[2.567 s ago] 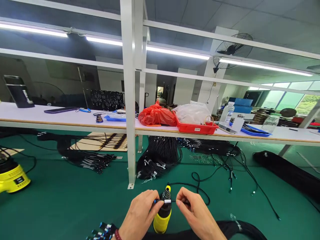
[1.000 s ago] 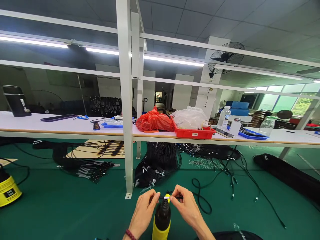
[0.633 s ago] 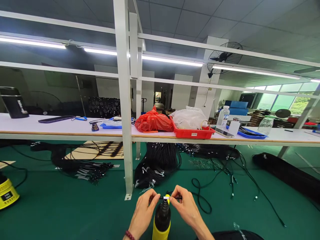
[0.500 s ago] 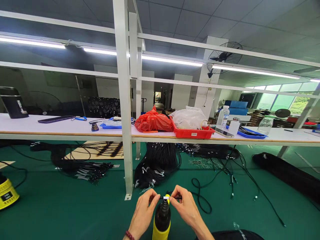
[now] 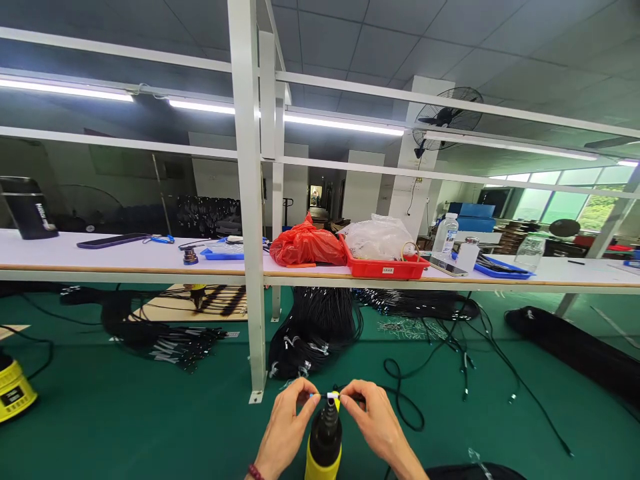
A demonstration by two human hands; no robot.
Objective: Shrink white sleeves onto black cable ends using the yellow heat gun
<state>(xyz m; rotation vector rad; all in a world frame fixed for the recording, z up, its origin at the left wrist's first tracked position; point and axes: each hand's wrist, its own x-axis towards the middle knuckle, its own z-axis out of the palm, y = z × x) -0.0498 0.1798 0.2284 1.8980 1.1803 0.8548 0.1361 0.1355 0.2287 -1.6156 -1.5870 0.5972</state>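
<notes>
My left hand and my right hand pinch a thin black cable from both sides, fingertips closed on it. Between them a short white sleeve sits on the cable, right at the black nozzle of a heat gun. This yellow and black gun stands upright, nozzle up, below my hands. A small blue bit shows at my left fingertips. From my right hand the cable appears to run on to a loop on the green tabletop.
Bundles of black cables lie ahead under a white shelf. Its white post rises ahead, left of centre. The shelf bears a red tray, a red bag and bottles. Another yellow tool stands far left.
My hands stay almost in place; my right fingers have shifted slightly. A blue bit now shows at my left fingertips. A yellow and black object has appeared beyond the shelf, on the board at left.
</notes>
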